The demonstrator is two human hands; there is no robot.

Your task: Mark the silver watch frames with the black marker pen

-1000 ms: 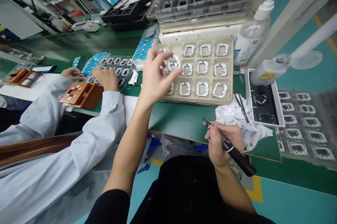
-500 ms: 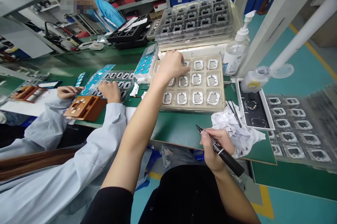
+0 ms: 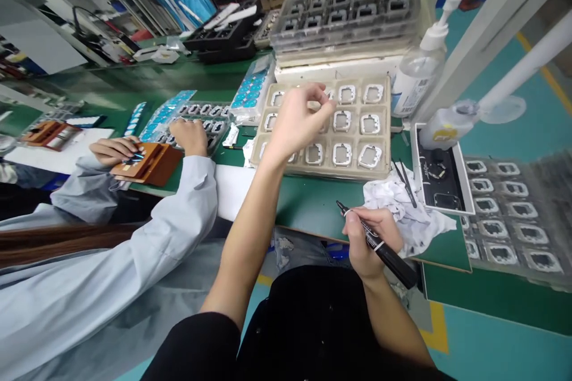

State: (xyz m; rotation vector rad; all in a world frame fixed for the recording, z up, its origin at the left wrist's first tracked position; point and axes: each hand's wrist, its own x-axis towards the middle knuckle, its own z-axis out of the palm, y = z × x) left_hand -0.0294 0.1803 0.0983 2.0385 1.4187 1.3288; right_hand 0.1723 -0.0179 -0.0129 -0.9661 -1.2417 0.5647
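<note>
My left hand (image 3: pixel 304 121) is over a beige tray (image 3: pixel 389 148), its fingers curled and the thumb close to the index finger. What lies between the fingertips, if anything, is hidden. Silvery square frames (image 3: pixel 342 154) sit in the tray's pockets, some covered by my hand and wrist. Below the tray's right side, my right hand (image 3: pixel 373 241) is closed around a black marker pen (image 3: pixel 388 259). The pen is uncapped, its dark tip pointing up and left above the green bench.
A crumpled white cloth (image 3: pixel 429 232) with tweezers (image 3: pixel 406 184) on it lies to the right. Beyond are a white-rimmed box (image 3: pixel 469 190), a pump bottle (image 3: pixel 415 77) and stacked clear trays (image 3: pixel 344 29). At left, a co-worker's hands (image 3: pixel 190 136) work near an orange-brown block (image 3: pixel 152 166).
The view has shifted. My left hand has drawn back slightly over the tray, its thumb and index finger now closer together. My right hand keeps the pen. The co-worker's left hand now reaches the block.
</note>
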